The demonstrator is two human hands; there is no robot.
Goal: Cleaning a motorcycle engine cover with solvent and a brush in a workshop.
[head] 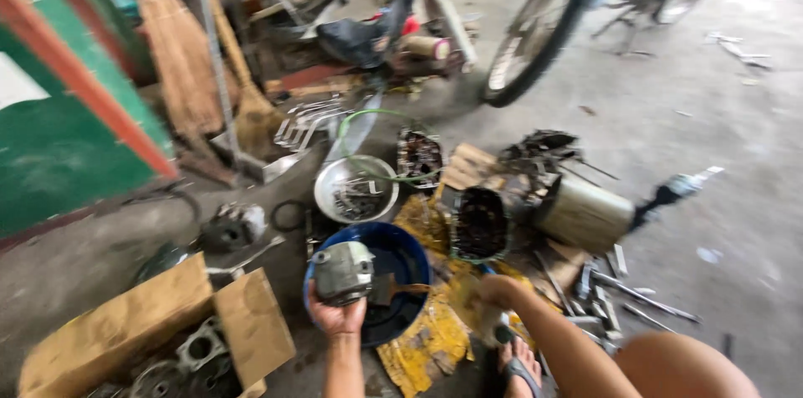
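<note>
An open brown cardboard box [125, 323] lay at near left; flattened cardboard [467, 165] lay farther off, right of centre.

open floor [719, 222] lies right; engine parts [502, 214] and cardboard box [167, 323] crowd the blue basin [401, 247].

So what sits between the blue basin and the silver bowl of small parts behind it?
In the head view, almost nothing: the blue basin and the silver bowl lie nearly rim to rim, with just a narrow strip of dark, grimy floor between them.
</note>
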